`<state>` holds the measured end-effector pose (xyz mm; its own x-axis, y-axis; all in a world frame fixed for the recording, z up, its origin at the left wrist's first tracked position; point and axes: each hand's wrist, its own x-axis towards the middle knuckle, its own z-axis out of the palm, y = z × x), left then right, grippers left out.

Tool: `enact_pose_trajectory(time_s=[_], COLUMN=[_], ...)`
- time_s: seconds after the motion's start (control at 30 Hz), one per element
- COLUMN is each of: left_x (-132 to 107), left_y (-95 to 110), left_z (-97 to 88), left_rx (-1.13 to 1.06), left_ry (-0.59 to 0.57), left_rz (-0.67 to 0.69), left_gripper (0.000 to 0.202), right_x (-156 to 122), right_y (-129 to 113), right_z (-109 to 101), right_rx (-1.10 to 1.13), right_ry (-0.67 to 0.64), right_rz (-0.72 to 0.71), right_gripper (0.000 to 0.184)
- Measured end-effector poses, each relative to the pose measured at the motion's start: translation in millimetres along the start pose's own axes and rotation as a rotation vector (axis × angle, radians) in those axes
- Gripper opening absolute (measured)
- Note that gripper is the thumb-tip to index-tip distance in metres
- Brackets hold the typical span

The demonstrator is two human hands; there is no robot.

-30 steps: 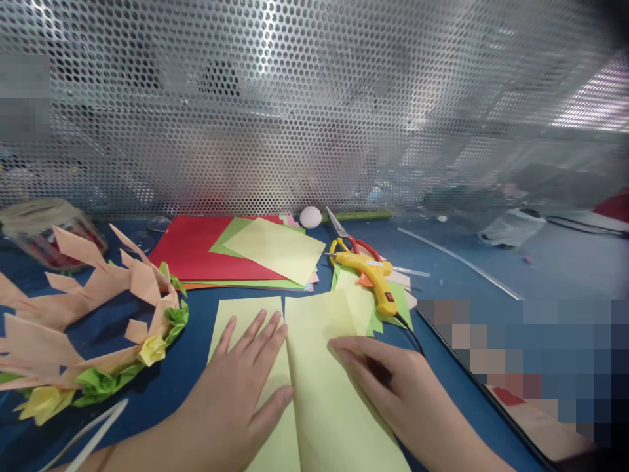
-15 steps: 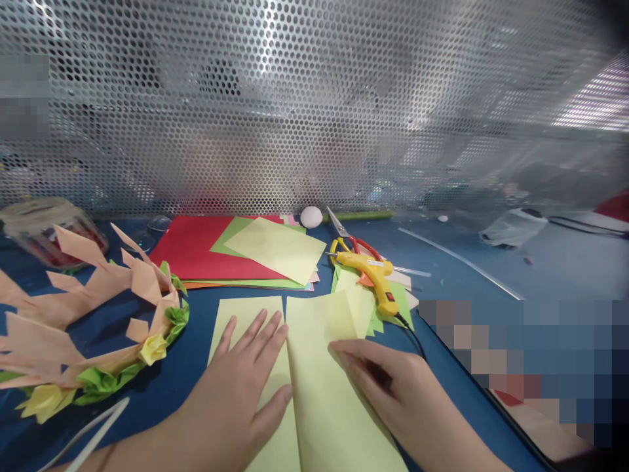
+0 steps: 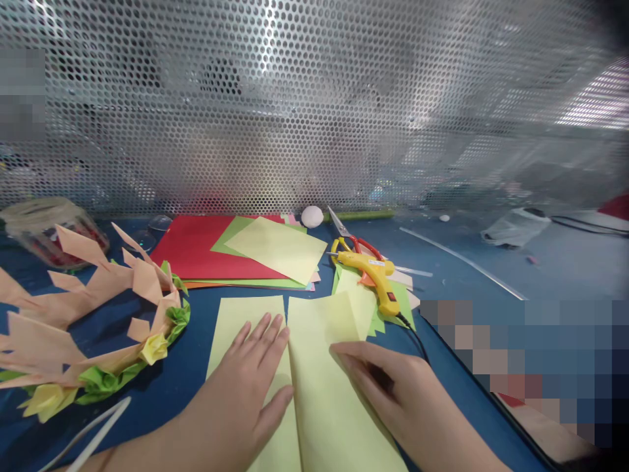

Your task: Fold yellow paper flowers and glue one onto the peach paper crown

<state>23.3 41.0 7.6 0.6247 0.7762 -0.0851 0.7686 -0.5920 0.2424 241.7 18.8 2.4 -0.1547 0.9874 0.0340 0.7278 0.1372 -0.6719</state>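
Pale yellow paper (image 3: 314, 393) lies before me in two long panels, with a narrow gap between their far ends. Whether they join nearer to me, I cannot tell. Flat on the left panel (image 3: 250, 308) rests my left hand (image 3: 246, 387), open, its fingers stretched forward and the thumb near the inner edge. My right hand (image 3: 388, 387) is closed in a pinch on the right panel, which bends up a little under the fingertips. Just beyond that hand lies a yellow glue gun (image 3: 376, 278), on top of green and yellow paper pieces (image 3: 361, 301).
A peach paper crown (image 3: 157, 301) with green leaves and yellow flowers stands at left, near a clear jar (image 3: 54, 233). Behind the paper are red sheets (image 3: 196, 242), a white ball (image 3: 311, 216) and scissors (image 3: 354, 239). A perforated metal panel (image 3: 295, 131) closes off the back.
My left hand has slid slightly toward me on the left panel, its fingers a little closer together. My right hand keeps its pinch in nearly the same place.
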Motion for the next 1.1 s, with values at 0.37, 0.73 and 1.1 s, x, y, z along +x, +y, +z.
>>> enact_pose_trajectory(time_s=[0.37, 0.73, 1.1], left_x=[-8.8, -12.5, -22.3], left_y=[-0.8, -0.8, -7.4], left_z=[-7.0, 7.2, 44.9], left_rx=[-0.003, 0.108, 0.224], left_ry=[-0.123, -0.09, 0.133], left_rz=[0.038, 0.051, 0.077], left_gripper=[0.071, 0.062, 0.056], right_x=[-1.8, -2.6, -2.5], right_y=[-0.4, -3.6, -0.6], right_z=[1.0, 0.5, -2.9], right_rx=[0.008, 0.011, -0.008], right_ry=[0.021, 0.039, -0.007], right_rz=[0.016, 0.041, 0.055], right_gripper=[0.033, 0.031, 0.031])
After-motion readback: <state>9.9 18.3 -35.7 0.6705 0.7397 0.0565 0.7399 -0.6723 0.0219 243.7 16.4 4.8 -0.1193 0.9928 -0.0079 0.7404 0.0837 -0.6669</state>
